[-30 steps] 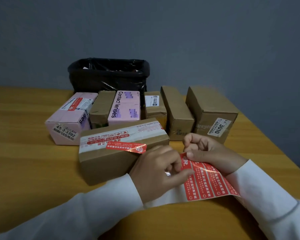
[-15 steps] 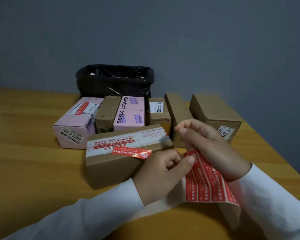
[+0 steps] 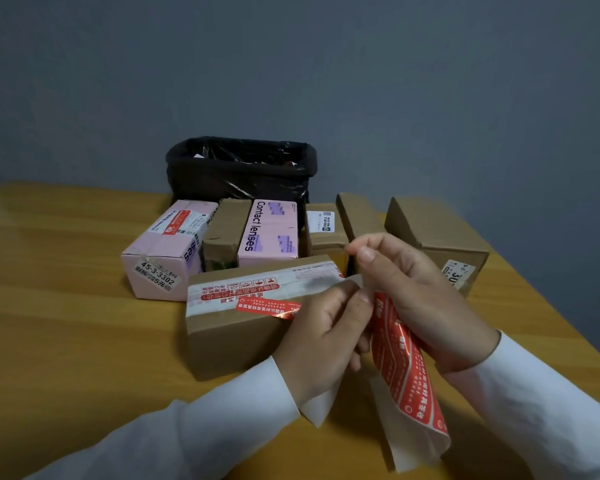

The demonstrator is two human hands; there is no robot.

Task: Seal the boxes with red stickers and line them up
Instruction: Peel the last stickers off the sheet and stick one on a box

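While the left hand [image 3: 321, 336] pinched the sticker sheet's [image 3: 404, 370] upper edge at lower centre, the right hand [image 3: 414, 299] curled round the sheet from behind, thumb raised. Left of the hands, one red sticker [image 3: 268, 307] lay on the taped cardboard box [image 3: 243, 317]; six boxes stood behind, before a black-lined bin [image 3: 241, 168].
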